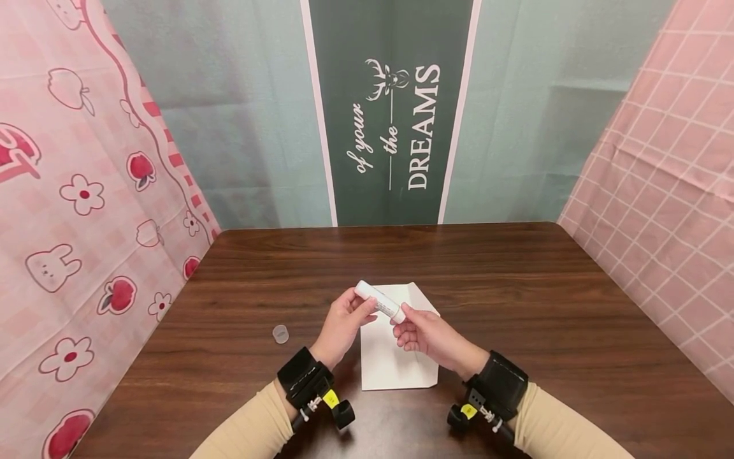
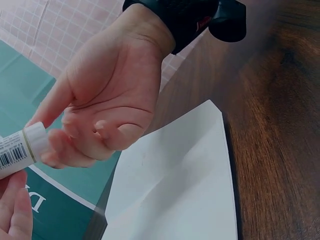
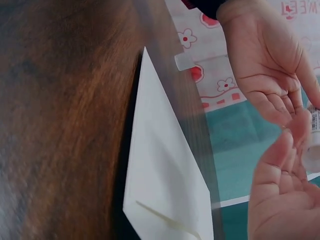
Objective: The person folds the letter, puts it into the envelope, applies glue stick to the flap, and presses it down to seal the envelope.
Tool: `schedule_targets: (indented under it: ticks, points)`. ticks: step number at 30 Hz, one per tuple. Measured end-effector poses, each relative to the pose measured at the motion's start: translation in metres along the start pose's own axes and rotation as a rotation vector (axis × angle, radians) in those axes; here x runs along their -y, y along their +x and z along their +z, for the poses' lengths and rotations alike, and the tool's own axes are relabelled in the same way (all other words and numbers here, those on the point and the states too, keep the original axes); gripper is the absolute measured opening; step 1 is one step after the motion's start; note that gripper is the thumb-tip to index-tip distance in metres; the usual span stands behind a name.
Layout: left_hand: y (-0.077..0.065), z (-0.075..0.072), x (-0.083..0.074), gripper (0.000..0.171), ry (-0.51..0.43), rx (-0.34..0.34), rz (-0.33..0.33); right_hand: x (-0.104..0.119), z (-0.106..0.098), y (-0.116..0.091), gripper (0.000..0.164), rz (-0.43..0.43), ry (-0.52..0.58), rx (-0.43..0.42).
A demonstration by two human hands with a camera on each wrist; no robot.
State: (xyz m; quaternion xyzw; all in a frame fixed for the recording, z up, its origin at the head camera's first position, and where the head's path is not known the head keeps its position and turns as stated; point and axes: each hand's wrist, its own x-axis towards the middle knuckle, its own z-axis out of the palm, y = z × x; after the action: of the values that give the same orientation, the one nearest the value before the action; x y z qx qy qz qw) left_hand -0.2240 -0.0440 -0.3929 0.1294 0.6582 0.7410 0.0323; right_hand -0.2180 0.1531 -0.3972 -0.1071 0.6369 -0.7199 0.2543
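A white glue stick (image 1: 380, 302) with a printed barcode label is held slantwise over a white envelope (image 1: 395, 366). My left hand (image 1: 343, 322) pinches its upper left end between thumb and fingers. At the lower right end, the thumb and fingertips of my right hand (image 1: 427, 331) grip the white end piece (image 2: 37, 141), below a thin gold line. The envelope lies flat under both hands, its angled flap (image 1: 422, 298) spread out to the upper right. A small translucent cap (image 1: 280, 334) stands on the table, left of my left hand.
The dark wooden table (image 1: 516, 280) runs back to a green and grey cloth (image 1: 395, 204) with white lettering. Pink patterned cloths hang at the left (image 1: 115, 242) and right (image 1: 665, 153). Black camera bands sit on both wrists.
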Motion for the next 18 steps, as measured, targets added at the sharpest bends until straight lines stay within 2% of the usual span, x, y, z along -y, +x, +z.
schedule_targets:
  ticks: [3,7,9,13,18]
  points:
    - [0.0002,0.0,0.0005,0.034,0.013,-0.012,0.001,-0.0001,0.0,0.0003,0.045,-0.008,-0.004,-0.018]
    - [0.0014,-0.0002,0.001,0.035,0.033,-0.019,0.006,-0.0012,0.0,0.0021,0.037,-0.037,-0.046,-0.112]
    - [0.0016,-0.0003,0.0009,0.036,0.033,-0.017,0.003,-0.0017,-0.0005,0.0027,0.039,-0.04,-0.061,-0.132]
    - [0.0014,-0.0004,0.001,0.037,0.03,-0.003,0.008,-0.0017,-0.0013,0.0024,0.044,-0.028,-0.031,-0.083]
    - [0.0006,0.0,0.0005,0.037,0.02,0.002,0.006,-0.0013,-0.0015,0.0014,0.043,0.001,0.034,0.001]
